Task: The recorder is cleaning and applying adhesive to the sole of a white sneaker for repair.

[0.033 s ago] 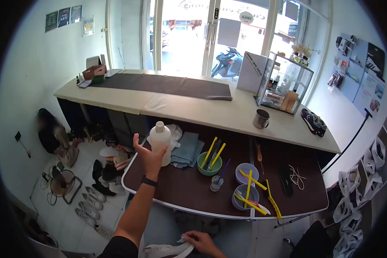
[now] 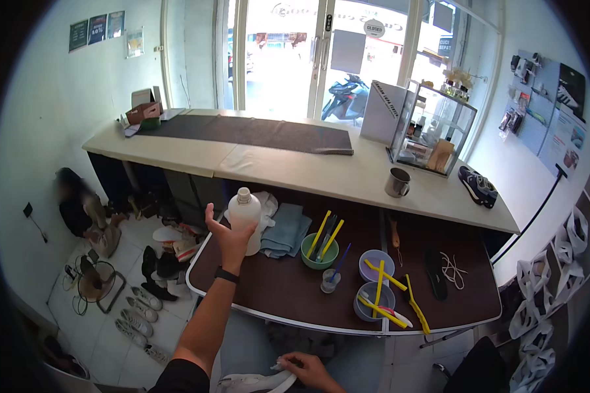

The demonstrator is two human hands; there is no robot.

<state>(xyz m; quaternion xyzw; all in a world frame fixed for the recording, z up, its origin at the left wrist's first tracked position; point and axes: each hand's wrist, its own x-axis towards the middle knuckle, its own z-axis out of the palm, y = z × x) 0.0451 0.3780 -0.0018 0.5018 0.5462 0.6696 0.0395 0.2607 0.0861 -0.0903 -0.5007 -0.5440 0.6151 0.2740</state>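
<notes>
My left hand point(image 2: 231, 230) reaches up to a white plastic bottle point(image 2: 246, 209) on the dark table point(image 2: 288, 293), thumb against it and a finger raised apart on the left. My right hand point(image 2: 301, 370), low in view, pinches a small whitish item point(image 2: 280, 365) beside a white shoe point(image 2: 255, 381) at my lap. Folded blue cloths point(image 2: 282, 232) lie right of the bottle. Nearby are a green bowl point(image 2: 314, 255) holding yellow-handled tools, a small cup point(image 2: 330, 281) with a blue stick, and two tubs point(image 2: 367, 308) with yellow-handled brushes.
A long counter point(image 2: 295, 170) behind carries a metal mug point(image 2: 396, 183), glass case point(image 2: 432, 131) and dark shoes point(image 2: 478, 187). At left a person point(image 2: 88, 209) sits low, near a fan point(image 2: 95, 285) and rows of shoes point(image 2: 137, 314). A black chair point(image 2: 475, 367) stands lower right.
</notes>
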